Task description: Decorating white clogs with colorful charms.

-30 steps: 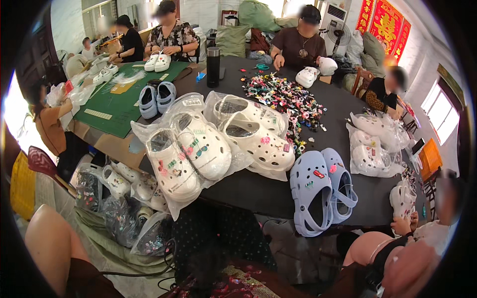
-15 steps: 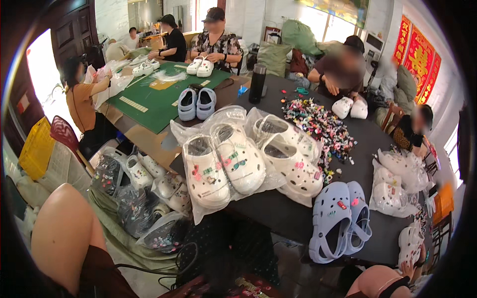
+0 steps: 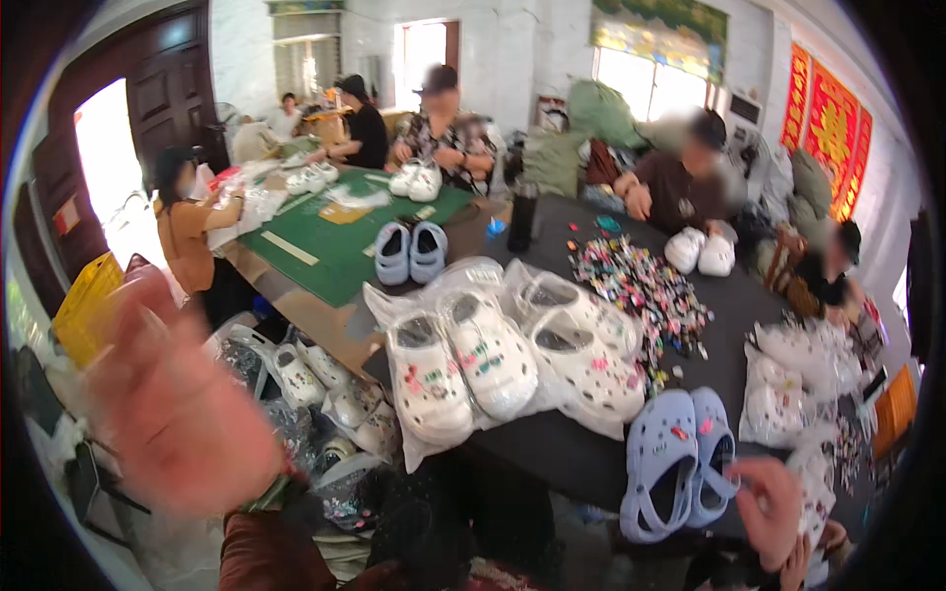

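Note:
My left hand (image 3: 187, 404), large and smeared by motion, is raised at the left, its fingers too blurred to read. At the lower right my right hand (image 3: 771, 507) is beside a pair of light blue clogs (image 3: 658, 448) with small charms. Its fingers are bent and apart, with nothing visible in them; whether they touch the near heel strap I cannot tell. In front of me on the dark table lie white clogs (image 3: 426, 379) with colourful charms in a clear plastic bag, and another bagged white pair (image 3: 588, 364) next to them.
A heap of small colourful charms (image 3: 641, 295) covers the table's far right. Another blue pair (image 3: 409, 253) stands by the green mat (image 3: 305, 271). Bagged clogs (image 3: 296, 374) are piled at the lower left. Several people sit around; a neighbour's hand (image 3: 796, 566) is near mine.
My left hand has come up into view at the left, where a bare bent limb was. My right hand has appeared beside the blue clogs. The whole view has shifted slightly.

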A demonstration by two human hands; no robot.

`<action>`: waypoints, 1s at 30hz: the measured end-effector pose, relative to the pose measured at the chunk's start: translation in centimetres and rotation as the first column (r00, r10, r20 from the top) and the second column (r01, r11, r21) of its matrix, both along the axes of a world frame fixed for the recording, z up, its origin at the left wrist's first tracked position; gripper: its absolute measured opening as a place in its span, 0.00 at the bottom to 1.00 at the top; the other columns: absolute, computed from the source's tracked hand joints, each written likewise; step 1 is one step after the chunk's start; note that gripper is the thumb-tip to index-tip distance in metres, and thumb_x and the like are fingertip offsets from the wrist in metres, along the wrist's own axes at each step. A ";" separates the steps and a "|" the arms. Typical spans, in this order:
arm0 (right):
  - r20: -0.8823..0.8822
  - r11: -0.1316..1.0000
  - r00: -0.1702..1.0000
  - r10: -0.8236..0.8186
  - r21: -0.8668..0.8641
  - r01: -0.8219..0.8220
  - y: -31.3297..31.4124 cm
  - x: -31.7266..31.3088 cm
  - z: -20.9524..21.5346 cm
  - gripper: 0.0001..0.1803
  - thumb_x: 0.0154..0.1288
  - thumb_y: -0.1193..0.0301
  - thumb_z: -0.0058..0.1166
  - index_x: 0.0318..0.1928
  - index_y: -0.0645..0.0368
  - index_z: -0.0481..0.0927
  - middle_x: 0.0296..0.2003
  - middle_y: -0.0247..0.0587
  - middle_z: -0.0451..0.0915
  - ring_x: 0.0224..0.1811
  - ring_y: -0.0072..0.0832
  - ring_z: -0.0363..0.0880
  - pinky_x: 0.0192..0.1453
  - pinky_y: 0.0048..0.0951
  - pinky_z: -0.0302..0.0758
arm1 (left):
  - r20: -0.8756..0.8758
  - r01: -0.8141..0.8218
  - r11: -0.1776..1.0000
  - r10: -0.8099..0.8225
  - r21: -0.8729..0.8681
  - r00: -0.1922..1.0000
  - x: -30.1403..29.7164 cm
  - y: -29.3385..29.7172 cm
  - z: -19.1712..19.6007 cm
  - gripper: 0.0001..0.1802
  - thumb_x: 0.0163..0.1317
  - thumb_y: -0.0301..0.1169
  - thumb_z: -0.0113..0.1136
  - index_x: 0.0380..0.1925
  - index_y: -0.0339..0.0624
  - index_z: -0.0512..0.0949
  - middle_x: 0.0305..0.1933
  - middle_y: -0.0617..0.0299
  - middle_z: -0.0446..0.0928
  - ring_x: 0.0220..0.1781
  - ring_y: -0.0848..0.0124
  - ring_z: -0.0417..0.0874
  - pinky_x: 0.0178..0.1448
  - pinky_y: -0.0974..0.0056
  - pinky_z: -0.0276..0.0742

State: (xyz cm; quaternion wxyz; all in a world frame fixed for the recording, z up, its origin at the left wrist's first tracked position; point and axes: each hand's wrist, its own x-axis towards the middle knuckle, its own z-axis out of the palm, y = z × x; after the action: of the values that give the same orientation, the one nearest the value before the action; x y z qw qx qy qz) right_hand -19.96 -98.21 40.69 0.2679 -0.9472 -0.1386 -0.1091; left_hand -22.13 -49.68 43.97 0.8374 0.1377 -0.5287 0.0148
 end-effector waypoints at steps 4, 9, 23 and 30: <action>0.101 0.956 0.974 -0.202 -0.198 0.219 -2.4 1.2 -3.4 0.19 0.49 0.73 0.64 0.43 0.62 0.76 0.37 0.50 0.78 0.41 0.49 0.77 0.44 0.42 0.73 | 0.779 -0.913 -0.291 0.626 0.284 0.043 12.4 -6.4 -6.2 0.27 0.53 0.30 0.63 0.55 0.39 0.73 0.60 0.53 0.73 0.66 0.51 0.70 0.70 0.50 0.60; 0.071 0.932 0.974 -0.216 -0.281 0.227 -3.9 2.4 -6.9 0.23 0.47 0.67 0.68 0.44 0.61 0.76 0.38 0.49 0.78 0.40 0.49 0.78 0.44 0.42 0.73 | 0.970 -0.891 -0.396 0.181 0.222 0.161 14.3 -13.5 -14.8 0.40 0.52 0.40 0.69 0.66 0.61 0.65 0.74 0.55 0.56 0.75 0.46 0.51 0.71 0.31 0.37; -0.216 0.919 0.901 -0.376 -0.213 0.332 -2.3 6.0 -11.1 0.37 0.50 0.66 0.58 0.61 0.59 0.60 0.26 0.62 0.79 0.32 0.59 0.79 0.40 0.52 0.75 | 0.990 -0.899 -0.429 -0.134 -0.087 -0.031 23.7 -12.1 -22.0 0.17 0.53 0.27 0.56 0.45 0.49 0.81 0.73 0.56 0.57 0.75 0.53 0.54 0.75 0.37 0.43; -0.113 0.889 0.922 -0.370 0.245 0.387 -0.6 7.8 -16.6 0.31 0.54 0.73 0.56 0.57 0.62 0.60 0.19 0.53 0.75 0.26 0.54 0.78 0.33 0.47 0.72 | 0.986 -0.911 -0.410 -0.130 0.044 0.106 23.5 -13.4 -20.7 0.21 0.47 0.26 0.62 0.45 0.50 0.81 0.73 0.57 0.59 0.76 0.52 0.52 0.74 0.37 0.43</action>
State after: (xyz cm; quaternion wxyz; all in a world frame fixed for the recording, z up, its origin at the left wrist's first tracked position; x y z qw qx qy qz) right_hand -12.16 -98.84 24.10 0.3688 -0.9150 0.0728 -0.1464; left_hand 1.39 -63.04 23.25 -0.0036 0.8693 -0.4655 0.1660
